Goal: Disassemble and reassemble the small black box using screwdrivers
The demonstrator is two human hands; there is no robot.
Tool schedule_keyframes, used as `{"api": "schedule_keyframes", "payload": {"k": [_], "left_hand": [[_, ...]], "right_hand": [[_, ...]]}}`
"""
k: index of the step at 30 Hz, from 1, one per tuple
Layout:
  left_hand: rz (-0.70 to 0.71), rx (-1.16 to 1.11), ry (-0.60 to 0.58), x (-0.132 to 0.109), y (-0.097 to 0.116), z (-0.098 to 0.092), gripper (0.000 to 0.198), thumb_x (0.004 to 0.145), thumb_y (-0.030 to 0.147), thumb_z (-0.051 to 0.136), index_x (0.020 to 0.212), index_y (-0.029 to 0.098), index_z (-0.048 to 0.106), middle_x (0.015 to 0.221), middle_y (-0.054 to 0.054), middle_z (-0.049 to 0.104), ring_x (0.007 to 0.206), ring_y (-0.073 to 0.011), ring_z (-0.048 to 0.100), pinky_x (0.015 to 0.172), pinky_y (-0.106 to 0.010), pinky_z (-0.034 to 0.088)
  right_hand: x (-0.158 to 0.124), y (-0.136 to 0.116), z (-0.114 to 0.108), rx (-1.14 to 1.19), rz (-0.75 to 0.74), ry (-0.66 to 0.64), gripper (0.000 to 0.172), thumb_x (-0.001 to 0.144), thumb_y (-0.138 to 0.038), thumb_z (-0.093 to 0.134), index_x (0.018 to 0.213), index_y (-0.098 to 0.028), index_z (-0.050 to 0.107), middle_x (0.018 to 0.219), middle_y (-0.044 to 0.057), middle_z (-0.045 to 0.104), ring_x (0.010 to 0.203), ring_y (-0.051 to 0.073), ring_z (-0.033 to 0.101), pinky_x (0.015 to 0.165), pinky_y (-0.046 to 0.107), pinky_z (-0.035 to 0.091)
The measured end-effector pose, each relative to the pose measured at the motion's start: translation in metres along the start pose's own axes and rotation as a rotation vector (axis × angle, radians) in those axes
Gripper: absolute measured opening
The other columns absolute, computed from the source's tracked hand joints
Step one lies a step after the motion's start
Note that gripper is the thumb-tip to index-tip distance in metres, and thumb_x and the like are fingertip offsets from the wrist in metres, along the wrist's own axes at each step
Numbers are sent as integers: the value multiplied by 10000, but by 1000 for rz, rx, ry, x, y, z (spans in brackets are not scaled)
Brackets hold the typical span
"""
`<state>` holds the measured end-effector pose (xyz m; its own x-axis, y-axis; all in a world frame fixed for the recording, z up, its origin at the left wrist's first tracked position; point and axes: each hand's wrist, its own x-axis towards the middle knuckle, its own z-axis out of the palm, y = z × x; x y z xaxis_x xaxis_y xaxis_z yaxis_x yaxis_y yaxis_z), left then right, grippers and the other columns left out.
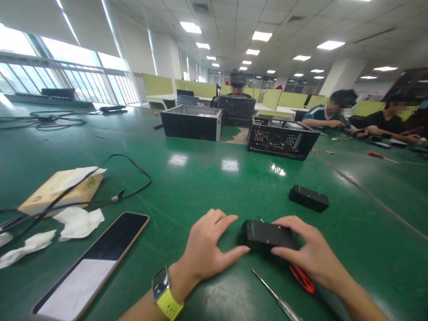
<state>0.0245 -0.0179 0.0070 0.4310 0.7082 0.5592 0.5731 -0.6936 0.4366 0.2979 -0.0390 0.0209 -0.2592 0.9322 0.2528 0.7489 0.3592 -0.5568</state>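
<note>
My right hand [310, 249] grips a small black rectangular box [261, 236] at its right end, thumb in front and fingers behind. My left hand [210, 243] is open at the box's left end, fingers and thumb spread apart; the thumb tip is close to the box, and I cannot tell if it touches. Below the box lies a thin metal screwdriver [276, 294], cut off by the bottom edge. A red-and-black handle [302, 278] shows partly beneath my right hand. A similar black box [309, 198] rests farther back on the right.
On the green table [187, 187], a phone [96, 263], crumpled tissues [80, 223], a tissue pack [63, 187] and a black cable [133, 191] lie left. Computer cases [192, 127] stand at the back. A red-handled screwdriver [377, 155] lies far right, near seated people [331, 116].
</note>
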Motion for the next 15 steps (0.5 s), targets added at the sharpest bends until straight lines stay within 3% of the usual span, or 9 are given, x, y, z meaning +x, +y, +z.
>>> {"api": "schedule_keyframes", "payload": {"k": [5,9,13,15], "left_hand": [[3,64,68,0,-4,0,355,879,416,621,1097,136,633,821,-70,623,771,-227,595,652,-334,484],[10,94,70,2,-4,3,310,894,393,599,1055,134,653,771,-56,614,727,-216,595,611,-311,470],[7,110,72,1,-5,4,299,901,383,594,1055,135,658,745,-48,608,706,-209,593,594,-300,456],[3,110,68,0,-6,4,295,902,384,594,1054,139,659,746,-47,609,706,-208,592,595,-299,452]], "right_hand": [[-9,78,-37,-25,364,414,562,680,-627,693,1065,-218,668,1002,69,711,861,275,660,771,372,506],[-17,119,-50,-36,444,469,631,583,-654,720,1018,-197,693,986,93,717,833,296,665,755,391,516],[-20,129,-52,-25,528,529,705,598,-645,711,1142,-199,662,1019,105,709,795,290,669,692,401,525],[-21,131,-52,-15,562,565,677,595,-636,715,1108,-196,680,984,102,707,803,298,666,691,410,522]]}}
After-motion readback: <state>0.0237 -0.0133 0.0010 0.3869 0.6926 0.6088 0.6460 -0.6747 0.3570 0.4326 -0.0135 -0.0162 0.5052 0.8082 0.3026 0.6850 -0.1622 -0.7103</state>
